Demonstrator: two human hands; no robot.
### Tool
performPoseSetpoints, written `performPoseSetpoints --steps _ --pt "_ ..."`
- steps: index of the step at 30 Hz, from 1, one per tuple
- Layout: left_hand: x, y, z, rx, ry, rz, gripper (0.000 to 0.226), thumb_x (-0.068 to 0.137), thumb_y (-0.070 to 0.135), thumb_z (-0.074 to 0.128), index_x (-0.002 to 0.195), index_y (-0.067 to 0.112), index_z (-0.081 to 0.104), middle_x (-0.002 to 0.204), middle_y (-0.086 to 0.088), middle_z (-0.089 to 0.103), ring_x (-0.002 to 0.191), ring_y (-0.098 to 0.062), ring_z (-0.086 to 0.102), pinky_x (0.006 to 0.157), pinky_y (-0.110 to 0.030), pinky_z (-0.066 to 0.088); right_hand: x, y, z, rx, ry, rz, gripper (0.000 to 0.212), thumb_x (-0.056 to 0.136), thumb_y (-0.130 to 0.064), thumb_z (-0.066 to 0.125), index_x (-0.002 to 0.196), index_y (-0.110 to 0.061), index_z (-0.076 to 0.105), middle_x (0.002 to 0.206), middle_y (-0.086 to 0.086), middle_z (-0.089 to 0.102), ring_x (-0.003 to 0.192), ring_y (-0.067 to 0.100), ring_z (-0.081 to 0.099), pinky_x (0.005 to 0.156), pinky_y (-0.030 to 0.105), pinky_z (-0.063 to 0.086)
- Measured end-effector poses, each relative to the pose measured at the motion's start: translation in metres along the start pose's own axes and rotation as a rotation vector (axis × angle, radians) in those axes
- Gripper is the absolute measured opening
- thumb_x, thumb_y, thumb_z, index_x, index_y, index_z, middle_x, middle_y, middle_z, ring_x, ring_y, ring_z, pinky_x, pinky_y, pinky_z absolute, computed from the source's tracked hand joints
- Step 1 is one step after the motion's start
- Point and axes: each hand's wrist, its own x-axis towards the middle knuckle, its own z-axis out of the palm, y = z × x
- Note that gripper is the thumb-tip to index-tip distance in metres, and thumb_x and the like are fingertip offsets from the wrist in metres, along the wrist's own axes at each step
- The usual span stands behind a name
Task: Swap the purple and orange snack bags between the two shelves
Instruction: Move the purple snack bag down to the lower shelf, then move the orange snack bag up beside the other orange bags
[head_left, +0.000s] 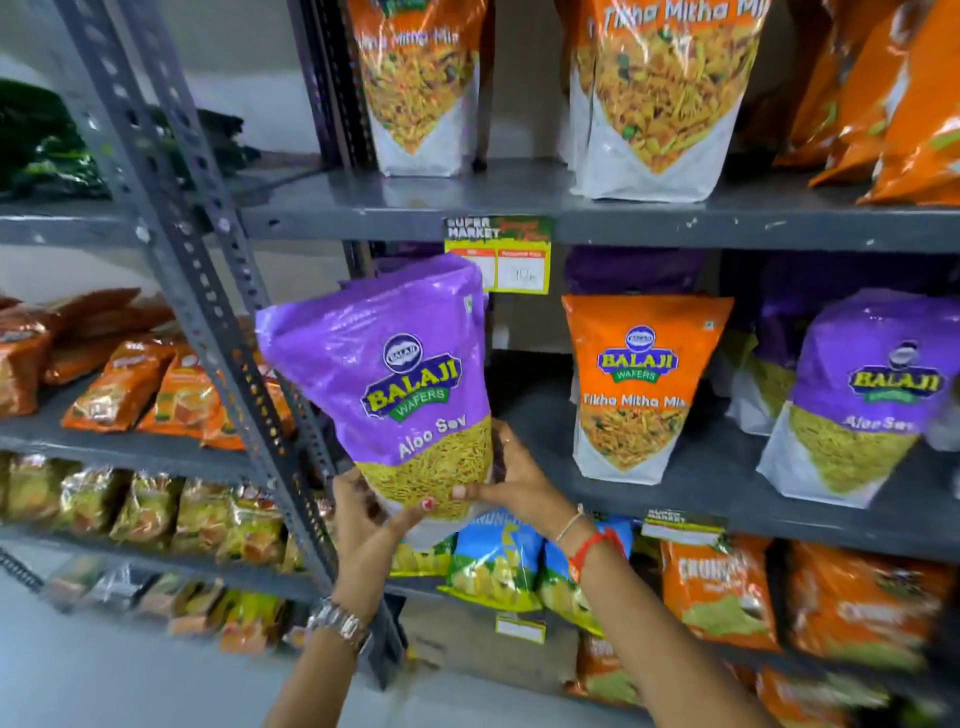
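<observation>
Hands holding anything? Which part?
Both hands, left and right, hold the purple bag at its bottom end, upright.

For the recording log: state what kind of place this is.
Most likely a supermarket aisle: grey metal shelving stocked with snack bags, a "Super Market" price tag on the shelf edge, and both hands holding a purple Aloo Sev bag.

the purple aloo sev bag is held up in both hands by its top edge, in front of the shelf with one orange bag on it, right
Not quite. The head view shows both hands, left and right, gripping the purple Aloo Sev bag at its bottom, not its top edge. The orange bag does stand on the shelf behind.
</observation>
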Motion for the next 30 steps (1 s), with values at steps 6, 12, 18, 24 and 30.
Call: performPoseSetpoints --steps 6,12,18,24,30 --pt "0.007 -0.039 0.030 0.065 0.027 -0.113 0.061 0.061 -0.005 0.076 0.105 0.007 0.036 0.106 -0.014 0.054 0.102 -0.029 0.054 0.070 -0.015 0.051 0.005 0.040 -0.026 -0.007 0.039 0.105 0.081 0.061 -0.008 0.084 0.128 -0.019 0.040 0.131 0.013 0.056 0.121 0.024 0.056 0.103 0.043 0.050" --pt "0.044 -0.053 0.068 0.077 -0.011 -0.155 0.055 0.065 -0.009 0.072 0.100 0.013 0.036 0.104 -0.007 0.051 0.097 -0.022 0.053 0.078 -0.030 0.050 0.033 0.050 -0.060 0.019 0.123 0.115 0.069 0.074 0.012 0.073 0.127 -0.017 0.039 0.123 0.009 0.055 0.109 0.009 0.057 0.085 0.016 0.054" --pt "0.067 -0.066 0.095 0.115 -0.006 -0.139 0.061 0.064 -0.001 0.075 0.105 0.010 0.031 0.114 -0.016 0.047 0.108 -0.032 0.051 0.093 -0.050 0.046 0.053 0.060 -0.070 0.075 0.185 0.085 0.082 0.081 0.017 0.062 0.144 -0.019 0.025 0.135 0.005 0.044 0.122 0.010 0.046 0.083 0.007 0.049" --pt "0.080 -0.073 0.110 0.187 0.008 -0.108 0.072 0.062 0.017 0.079 0.115 0.014 0.030 0.118 -0.008 0.044 0.112 -0.027 0.047 0.093 -0.043 0.044 0.061 0.064 -0.071 0.047 0.284 0.044 0.080 0.084 0.012 0.061 0.149 -0.011 0.021 0.153 0.017 0.036 0.141 0.026 0.037 0.109 0.025 0.043" --pt "0.052 -0.063 0.132 0.366 0.290 0.178 0.079 0.061 0.024 0.082 0.124 0.002 0.041 0.124 -0.002 0.035 0.120 -0.012 0.032 0.101 -0.007 0.024 0.014 0.054 -0.072 -0.095 0.983 -0.209 0.036 0.081 0.006 0.057 0.112 -0.012 0.063 0.118 0.010 0.063 0.112 0.018 0.060 0.090 0.034 0.055"
